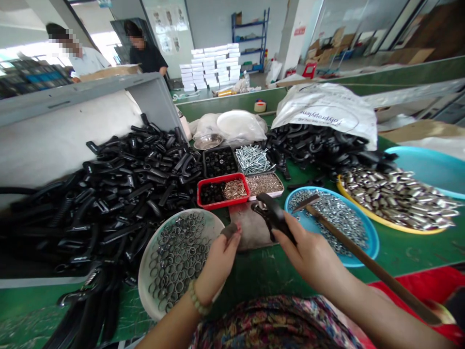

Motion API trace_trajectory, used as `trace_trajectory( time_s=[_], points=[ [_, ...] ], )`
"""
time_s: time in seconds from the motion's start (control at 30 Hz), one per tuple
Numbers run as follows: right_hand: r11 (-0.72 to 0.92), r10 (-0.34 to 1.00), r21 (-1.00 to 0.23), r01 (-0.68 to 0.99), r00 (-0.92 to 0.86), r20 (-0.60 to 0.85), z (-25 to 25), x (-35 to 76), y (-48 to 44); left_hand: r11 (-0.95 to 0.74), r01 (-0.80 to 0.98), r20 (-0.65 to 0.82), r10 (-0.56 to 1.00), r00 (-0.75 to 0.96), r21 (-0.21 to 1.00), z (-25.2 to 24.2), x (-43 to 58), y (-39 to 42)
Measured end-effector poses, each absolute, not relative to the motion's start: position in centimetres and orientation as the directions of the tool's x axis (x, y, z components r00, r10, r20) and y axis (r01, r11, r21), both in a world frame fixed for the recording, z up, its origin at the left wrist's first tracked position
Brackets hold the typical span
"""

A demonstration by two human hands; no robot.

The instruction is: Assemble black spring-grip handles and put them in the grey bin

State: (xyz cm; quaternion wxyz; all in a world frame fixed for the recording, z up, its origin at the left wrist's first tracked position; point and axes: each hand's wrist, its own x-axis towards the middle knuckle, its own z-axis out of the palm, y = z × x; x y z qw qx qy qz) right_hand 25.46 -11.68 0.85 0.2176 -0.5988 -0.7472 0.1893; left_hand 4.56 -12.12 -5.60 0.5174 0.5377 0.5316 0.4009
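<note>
From my remote seat I have the right hand (308,247) closed around a black clamp (274,215) at lower center, its fingers wrapped tight on the grip, though the clamp's far end is partly hidden. The left hand (218,266) has its fingers together, pinching a small dark piece (229,230) just above a white bowl (144,276) of steel rings (174,261). The 2 hands work close together above a steel plate (250,225), and the clamp sits just over it.

A hammer (348,237) lies beside the right hand, its head over a blue bowl (374,247) of nuts (327,218).

As far as I can judge, much remains unworked: a big heap of black clamps (119,194) fills the left of the frame, and another (316,143) spills from a white sack (327,109) at upper right. Steel sleeves (395,198) crowd a yellow tray (339,186) at right. A red tray (218,201) and 2 small trays of screws and pins (252,159) sit at center. I can't tell which pieces are finished. At upper left, 2 co-workers (143,48) stand near stacked white boxes (210,65).
</note>
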Motion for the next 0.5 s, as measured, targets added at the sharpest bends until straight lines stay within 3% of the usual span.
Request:
trace_trajectory(
  time_s=[0.07, 0.17, 0.3, 0.37, 0.4, 0.43, 0.5],
  points=[
    [0.206, 0.976, -0.451, 0.869, -0.217, 0.029, 0.2, 25.1, -12.1, 0.166, 0.167, -0.197, 0.961, 0.193, 0.972, -5.6, 4.7, -13.2],
    [0.227, 0.946, -0.553, 0.802, -0.316, -0.071, -0.4, 23.3, -12.3, 0.244, 0.179, -0.285, 0.923, 0.258, 0.953, -5.8, 6.4, -14.7],
    [0.337, 0.843, -0.778, 0.530, -0.538, -0.002, 0.5, 20.9, -9.3, 0.128, 0.156, -0.118, 0.990, -0.070, 0.979, -4.7, 5.8, -14.8],
    [0.398, 0.806, -0.758, 0.517, -0.592, 0.019, 0.9, 21.2, -5.2, 0.082, 0.293, -0.012, 0.973, -0.232, 0.953, -3.5, 1.4, -14.6],
    [0.405, 0.863, -0.697, 0.592, -0.500, 0.077, 0.8, 21.8, -2.4, 0.096, 0.391, 0.016, 0.962, -0.274, 0.915, -2.7, -1.9, -15.0],
    [0.411, 0.900, -0.623, 0.666, -0.405, 0.161, 0.6, 22.6, 0.7, 0.133, 0.494, 0.032, 0.950, -0.311, 0.859, -1.9, -5.6, -15.7],
    [0.445, 0.892, -0.614, 0.652, -0.385, 0.237, -0.3, 23.9, 7.1, 0.293, 0.679, 0.053, 0.897, -0.440, 0.673, -0.3, -13.1, -18.5]
  ],
)
